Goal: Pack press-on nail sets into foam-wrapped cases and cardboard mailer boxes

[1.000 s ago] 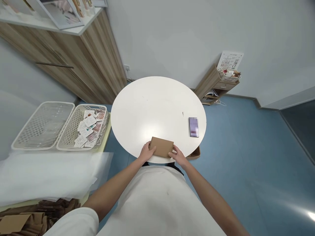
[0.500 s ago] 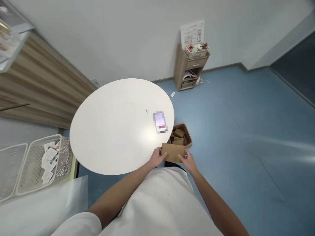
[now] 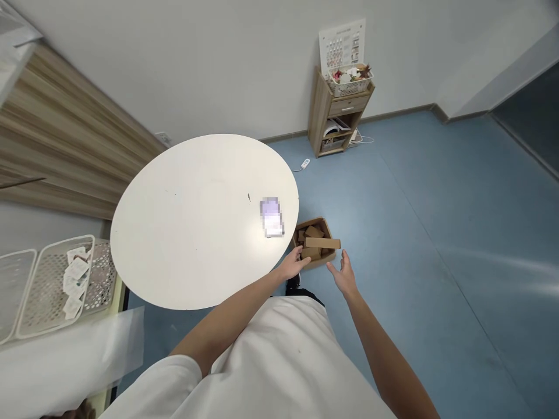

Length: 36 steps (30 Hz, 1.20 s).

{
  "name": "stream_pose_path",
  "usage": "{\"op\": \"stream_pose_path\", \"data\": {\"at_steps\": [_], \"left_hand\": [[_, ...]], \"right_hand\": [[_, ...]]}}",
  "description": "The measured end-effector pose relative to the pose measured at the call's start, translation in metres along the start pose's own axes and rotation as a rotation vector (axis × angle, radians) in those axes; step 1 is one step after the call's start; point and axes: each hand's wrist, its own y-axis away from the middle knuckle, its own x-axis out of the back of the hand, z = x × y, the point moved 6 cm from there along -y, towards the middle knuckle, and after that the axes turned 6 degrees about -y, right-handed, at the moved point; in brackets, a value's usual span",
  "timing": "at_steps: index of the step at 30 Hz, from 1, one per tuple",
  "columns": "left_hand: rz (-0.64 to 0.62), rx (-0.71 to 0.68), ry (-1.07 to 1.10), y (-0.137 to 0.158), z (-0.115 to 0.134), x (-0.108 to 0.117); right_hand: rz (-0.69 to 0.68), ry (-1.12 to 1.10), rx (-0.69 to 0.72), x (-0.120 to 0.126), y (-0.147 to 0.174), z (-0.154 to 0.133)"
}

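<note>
Head view showed me the left hand (image 3: pixel 294 265) and right hand (image 3: pixel 344 276) spread, gripping nothing, the flat carton (image 3: pixel 322 243) just beyond their fingertips over the bin (image 3: pixel 325 260), where keeping fingers clear seemed best.

Open floor (image 3: pixel 406 244) right of bin (image 3: pixel 321 262), tabletop (image 3: pixel 196 233) crowding its left, carton (image 3: pixel 323 243) over its opening

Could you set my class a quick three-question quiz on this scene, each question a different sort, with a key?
1. True or false: the right hand is gripping the cardboard box above the brown bin.
2. Which lies on the white table? a) scissors; b) a purple item; c) a drinking glass.
3. Fill the gap: as the person sees it, the brown bin is by the table's ___ side.

Key: 1 false; 2 b; 3 right.
</note>
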Motion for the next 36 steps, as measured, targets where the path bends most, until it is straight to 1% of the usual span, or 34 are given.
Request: {"op": "stream_pose_path", "data": {"at_steps": [4,7,11,14,19,22,24,27,30,33,36], "left_hand": [[0.034,0.035,0.031,0.017,-0.018,0.012],[0.095,0.048,0.041,0.038,-0.026,0.031],[0.253,0.056,0.056,0.076,-0.036,0.073],[0.387,0.075,0.107,0.111,-0.052,0.110],[0.624,0.115,0.183,0.180,-0.098,0.170],[0.734,0.109,0.217,0.225,-0.132,0.199],[0.779,0.111,0.225,0.256,-0.158,0.214],[0.817,0.133,0.189,0.303,-0.197,0.231],[0.868,0.168,0.111,0.353,-0.226,0.242],[0.875,0.186,0.076,0.394,-0.244,0.249],[0.882,0.190,0.077,0.418,-0.257,0.261]], "right_hand": [[-0.102,-0.016,-0.044,-0.029,0.006,0.011],[-0.199,-0.006,-0.041,-0.058,0.016,0.005],[-0.333,0.041,0.070,-0.104,0.029,-0.025],[-0.432,0.101,0.165,-0.144,0.041,-0.053],[-0.586,0.249,0.272,-0.221,0.074,-0.083],[-0.651,0.302,0.295,-0.267,0.100,-0.090],[-0.685,0.322,0.283,-0.297,0.120,-0.089],[-0.759,0.333,0.267,-0.341,0.153,-0.081],[-0.834,0.340,0.241,-0.383,0.185,-0.071],[-0.889,0.356,0.217,-0.420,0.213,-0.071],[-0.953,0.384,0.247,-0.453,0.233,-0.079]]}}
